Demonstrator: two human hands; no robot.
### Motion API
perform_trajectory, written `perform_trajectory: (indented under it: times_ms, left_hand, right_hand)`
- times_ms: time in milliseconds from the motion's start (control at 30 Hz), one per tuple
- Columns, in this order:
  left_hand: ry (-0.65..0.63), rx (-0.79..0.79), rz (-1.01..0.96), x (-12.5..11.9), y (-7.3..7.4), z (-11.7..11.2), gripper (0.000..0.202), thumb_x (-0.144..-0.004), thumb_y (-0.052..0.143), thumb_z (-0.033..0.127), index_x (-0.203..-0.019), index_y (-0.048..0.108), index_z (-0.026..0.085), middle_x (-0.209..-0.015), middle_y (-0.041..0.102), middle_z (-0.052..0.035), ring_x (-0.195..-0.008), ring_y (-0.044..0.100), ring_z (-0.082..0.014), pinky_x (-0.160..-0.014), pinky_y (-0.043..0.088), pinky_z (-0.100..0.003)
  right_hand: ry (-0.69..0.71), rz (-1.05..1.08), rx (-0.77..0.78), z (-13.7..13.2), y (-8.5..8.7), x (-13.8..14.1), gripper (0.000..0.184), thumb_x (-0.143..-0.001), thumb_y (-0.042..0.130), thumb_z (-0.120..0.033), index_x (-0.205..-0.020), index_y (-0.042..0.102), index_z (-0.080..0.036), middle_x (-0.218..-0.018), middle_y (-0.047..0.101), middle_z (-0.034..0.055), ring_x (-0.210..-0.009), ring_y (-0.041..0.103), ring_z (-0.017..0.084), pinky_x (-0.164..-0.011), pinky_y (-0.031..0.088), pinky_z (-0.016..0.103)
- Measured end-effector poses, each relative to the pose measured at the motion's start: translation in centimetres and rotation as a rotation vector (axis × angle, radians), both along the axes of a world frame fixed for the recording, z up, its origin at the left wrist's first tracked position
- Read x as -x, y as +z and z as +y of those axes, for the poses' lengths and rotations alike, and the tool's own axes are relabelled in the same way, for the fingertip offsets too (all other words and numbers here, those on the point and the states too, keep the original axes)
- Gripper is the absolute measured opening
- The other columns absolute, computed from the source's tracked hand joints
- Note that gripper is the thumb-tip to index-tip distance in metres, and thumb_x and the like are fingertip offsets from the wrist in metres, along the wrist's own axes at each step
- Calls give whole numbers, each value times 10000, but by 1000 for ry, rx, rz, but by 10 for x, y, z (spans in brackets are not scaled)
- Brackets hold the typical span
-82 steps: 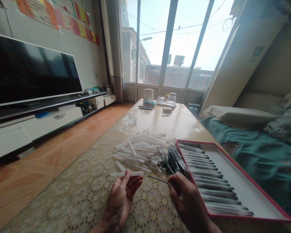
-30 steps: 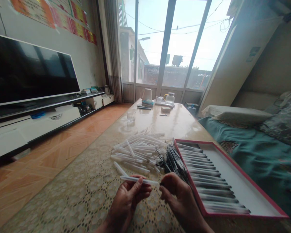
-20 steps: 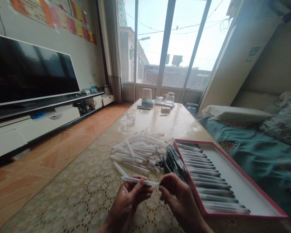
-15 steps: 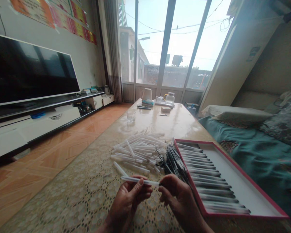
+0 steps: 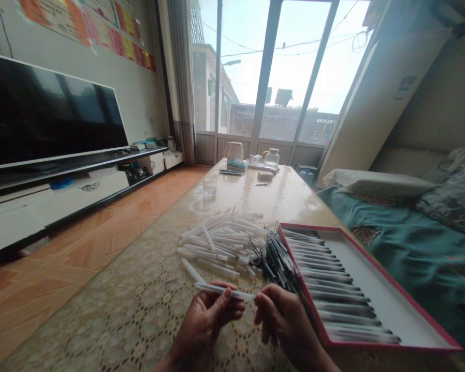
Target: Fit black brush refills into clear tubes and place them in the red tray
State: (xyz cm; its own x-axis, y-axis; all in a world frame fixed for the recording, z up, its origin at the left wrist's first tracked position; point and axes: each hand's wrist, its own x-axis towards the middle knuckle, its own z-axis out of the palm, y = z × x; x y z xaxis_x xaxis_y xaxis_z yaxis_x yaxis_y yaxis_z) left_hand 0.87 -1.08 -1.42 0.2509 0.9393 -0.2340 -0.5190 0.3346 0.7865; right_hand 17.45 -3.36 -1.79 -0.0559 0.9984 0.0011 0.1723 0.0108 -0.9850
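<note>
A whitish translucent pen point(image 5: 243, 295) lies across my left hand point(image 5: 209, 315), pinched between the thumb and fingers. At the pen's right end, the thumb and forefinger of my right hand point(image 5: 284, 318) are closed on it, hiding that tip. Just beyond my hands lies a loose pile of white pen barrels point(image 5: 227, 240), with one stray barrel point(image 5: 191, 270) close to the held pen. Thin black pen parts point(image 5: 281, 261) are heaped to the right of the pile. Finished-looking pens with black ends point(image 5: 335, 281) lie in a row inside a pink-rimmed box point(image 5: 406, 295).
A drinking glass point(image 5: 209, 187) stands on the patterned table beyond the barrels. Farther back are a beige kettle point(image 5: 234, 151), a glass pitcher point(image 5: 272, 157) and a small box point(image 5: 265, 176). A teal-covered bed or sofa point(image 5: 387, 227) borders the table's right side.
My right fingers have shifted slightly at the pen's right end, and the dark tip seen there before is now covered. My left hand keeps its hold almost unmoved.
</note>
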Motion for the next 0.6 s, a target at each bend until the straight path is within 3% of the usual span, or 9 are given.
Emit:
perform_trajectory:
  times_ms: [133,300,500,600]
  left_hand:
    - [-5,-2,-7,1,-3,0,136,-700,716,223,-791,666,135,-685,727,-68,-640,670,-160,-646,533,-267]
    - [4,-8,-16,1,-1,1,135,-703,715,221,-797,666,138,-700,729,-63,-638,670,-155,-646,531,-261]
    - [-16,5,-9,0,0,1,123,-701,716,206,-781,655,137,-653,719,-52,-625,665,-154,-629,531,-262]
    - [-3,-1,-17,1,-3,1,135,-707,712,217,-799,657,134,-694,729,-60,-636,668,-151,-643,532,-261]
  right_hand:
    - [11,-22,-18,2,-1,-1,479,-887,346,-570,-688,491,-159,-537,578,-6,-325,472,50,-313,285,132]
    - [65,-109,-69,0,3,-1,315,-892,423,-494,-868,473,-183,-634,618,-12,-373,489,59,-349,322,141]
    - [47,-252,-140,-2,2,0,470,-936,254,-509,-646,444,-190,-479,544,-16,-376,447,76,-398,306,175]
    - [46,-305,-168,-1,5,-1,456,-928,267,-521,-725,494,-182,-484,571,-11,-420,500,97,-450,337,187]
